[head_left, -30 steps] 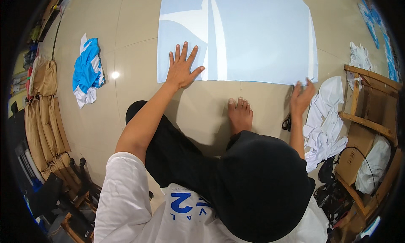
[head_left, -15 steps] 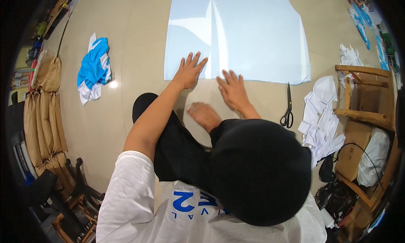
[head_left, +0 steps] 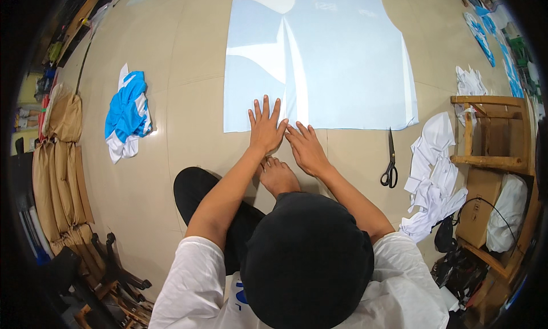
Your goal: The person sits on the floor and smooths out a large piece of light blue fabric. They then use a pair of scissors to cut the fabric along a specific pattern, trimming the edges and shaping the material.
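Note:
A large pale-blue cloth point(head_left: 354, 83) with white curved shapes lies spread flat on the tiled floor in front of me. My left hand point(head_left: 266, 128) rests on its near edge, left of the middle, palm down and fingers spread. Just right of it, my right hand point(head_left: 307, 150) has its fingers stretched out, the tips at the same edge and close to the left thumb. Neither hand grips anything. Black-handled scissors point(head_left: 390, 166) lie on the floor by the cloth's near right corner, blades pointing toward it.
A bare foot point(head_left: 278, 178) is tucked just below my hands. At left lies a crumpled blue-and-white cloth point(head_left: 128, 112); white fabric pieces point(head_left: 432, 163) lie at right beside a wooden chair frame point(head_left: 491, 160) and cardboard box point(head_left: 478, 208). Brown wrapped bundles point(head_left: 60, 180) line the far left.
The right hand has shifted left, closing the gap to the left hand. The left hand stays on the cloth's near edge. The whole view has shifted, so the floor things appear lower.

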Motion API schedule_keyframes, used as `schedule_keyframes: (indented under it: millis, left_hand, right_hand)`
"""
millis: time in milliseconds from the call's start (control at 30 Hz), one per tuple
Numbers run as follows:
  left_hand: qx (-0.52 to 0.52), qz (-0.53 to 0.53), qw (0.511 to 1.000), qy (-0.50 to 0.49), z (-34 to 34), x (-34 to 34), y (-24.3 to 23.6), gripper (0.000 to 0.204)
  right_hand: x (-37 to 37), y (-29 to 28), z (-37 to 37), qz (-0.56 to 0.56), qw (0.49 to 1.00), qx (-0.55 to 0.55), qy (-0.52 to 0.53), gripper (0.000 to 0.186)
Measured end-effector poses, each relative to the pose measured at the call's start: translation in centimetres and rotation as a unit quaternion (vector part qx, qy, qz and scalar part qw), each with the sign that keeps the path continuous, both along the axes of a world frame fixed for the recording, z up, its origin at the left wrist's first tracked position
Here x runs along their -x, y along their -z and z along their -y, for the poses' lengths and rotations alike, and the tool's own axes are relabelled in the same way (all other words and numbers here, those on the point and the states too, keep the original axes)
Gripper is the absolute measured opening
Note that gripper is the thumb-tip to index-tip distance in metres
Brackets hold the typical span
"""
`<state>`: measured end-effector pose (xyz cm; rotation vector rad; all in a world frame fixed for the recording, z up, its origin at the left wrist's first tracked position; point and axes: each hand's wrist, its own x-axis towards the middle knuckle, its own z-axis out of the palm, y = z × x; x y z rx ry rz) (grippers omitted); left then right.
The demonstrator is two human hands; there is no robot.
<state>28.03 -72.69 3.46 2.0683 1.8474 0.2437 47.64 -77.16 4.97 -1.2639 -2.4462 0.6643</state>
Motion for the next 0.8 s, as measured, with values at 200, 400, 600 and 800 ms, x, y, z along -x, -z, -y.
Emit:
schedule_keyframes:
  millis: [200,400,600,800]
  left_hand:
    - [-0.012,-0.007,0.999,-0.031,0.9,0.2,0.3,0.072]
    - [-0.030,-0.028,0.994,-0.103,1.4,3.2,0.3,0.072]
    - [-0.033,-0.044,0.983,-0.173,0.7,5.8,0.5,0.073]
    - [-0.042,-0.048,0.982,-0.178,0.2,5.2,0.1,0.077]
  right_hand:
    - [-1.0,0.3,-1.7,-0.035,0.994,-0.014,0.099,0.049]
    - [0.1,0.7,-2.2,0.143,0.981,0.008,0.128,0.070]
    - [-0.3,0.2,-0.9,0.132,0.982,0.043,0.131,0.075]
    - [-10.0,-1.5,3.7,0.049,0.937,-0.069,0.339,0.050]
